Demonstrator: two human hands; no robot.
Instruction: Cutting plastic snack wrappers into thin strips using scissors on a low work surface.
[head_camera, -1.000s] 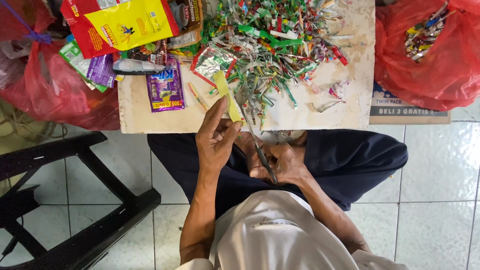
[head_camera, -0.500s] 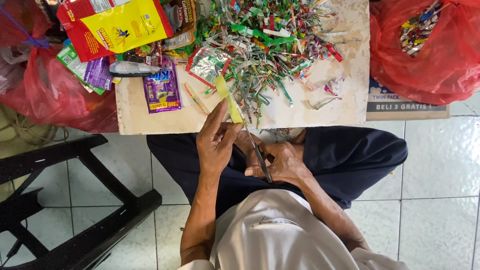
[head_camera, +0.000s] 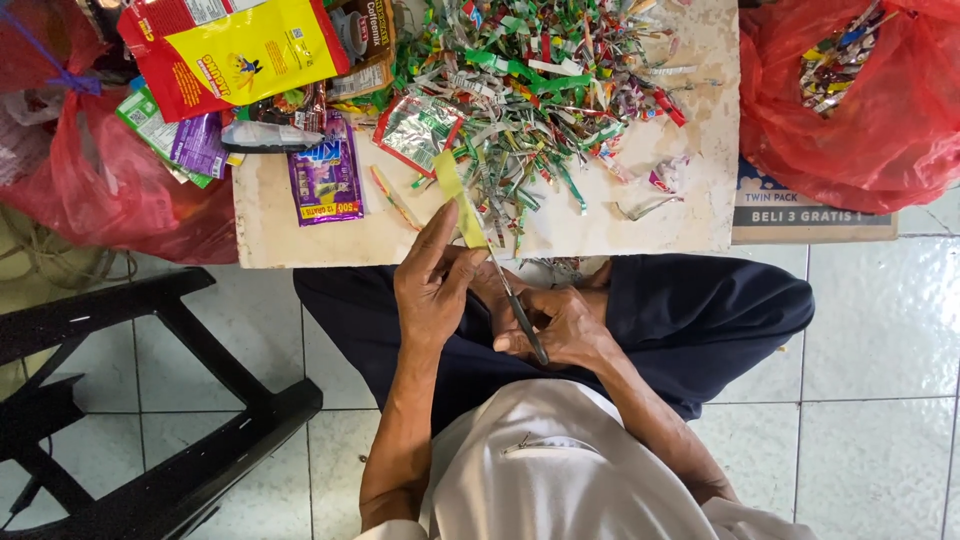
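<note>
My left hand (head_camera: 432, 285) pinches a narrow yellow wrapper strip (head_camera: 458, 200) that points away from me over the near edge of a pale board (head_camera: 680, 215). My right hand (head_camera: 560, 325) grips a pair of scissors (head_camera: 515, 300), whose blades run up along the strip's right side. Both hands hover over my lap, just in front of the board. A big heap of cut coloured wrapper strips (head_camera: 540, 90) covers the board's far half.
Flat sachets lie at the board's left: a purple one (head_camera: 325, 175), a silver-red one (head_camera: 418, 130), a large yellow-red pack (head_camera: 235, 50). Red plastic bags sit at left (head_camera: 110, 190) and right (head_camera: 860, 100). A black stool frame (head_camera: 150, 390) stands on the tiled floor, left.
The scissors have advanced further along the yellow strip, and my hands have shifted slightly; the view has drifted a little toward the board.
</note>
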